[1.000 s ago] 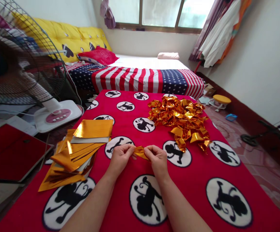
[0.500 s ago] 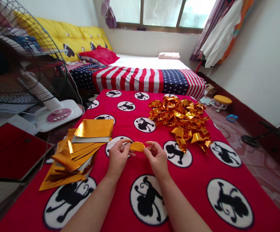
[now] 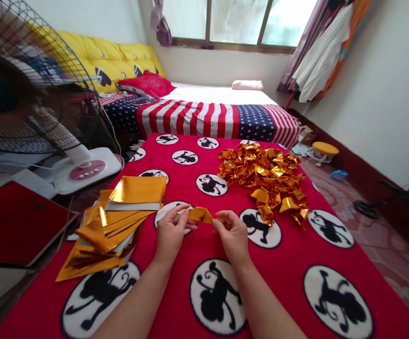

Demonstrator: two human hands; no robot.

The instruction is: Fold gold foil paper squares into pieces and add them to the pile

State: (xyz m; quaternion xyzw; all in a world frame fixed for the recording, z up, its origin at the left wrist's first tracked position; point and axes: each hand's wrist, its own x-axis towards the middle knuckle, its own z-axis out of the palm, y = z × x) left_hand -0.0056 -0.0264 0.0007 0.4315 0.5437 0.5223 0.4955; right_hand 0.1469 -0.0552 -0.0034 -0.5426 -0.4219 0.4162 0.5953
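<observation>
A small folded piece of gold foil paper (image 3: pixel 200 214) is stretched between my two hands above the red cloth. My left hand (image 3: pixel 172 228) pinches its left end between thumb and fingers. At its right end, my right hand (image 3: pixel 231 230) grips the tip the same way. The piece has slanted ends and a flat top edge. To the left of my left hand lies a fanned stack of gold foil sheets (image 3: pixel 139 189), some showing a pale side. Beyond my right hand is a heap of folded gold foil pieces (image 3: pixel 261 165).
The red cloth (image 3: pixel 278 292) with monkey prints covers the table. A fan (image 3: pixel 87 169) stands on the left beside a dark red panel (image 3: pixel 20 226). Behind the table is a bed with a striped, starred cover (image 3: pixel 190 117). A yellow stool (image 3: pixel 325 149) is on the floor at right.
My hands have moved slightly apart, and the foil piece between them now looks a bit longer and bowed. The camera view has tilted up slightly. Stack and heap lie as before.
</observation>
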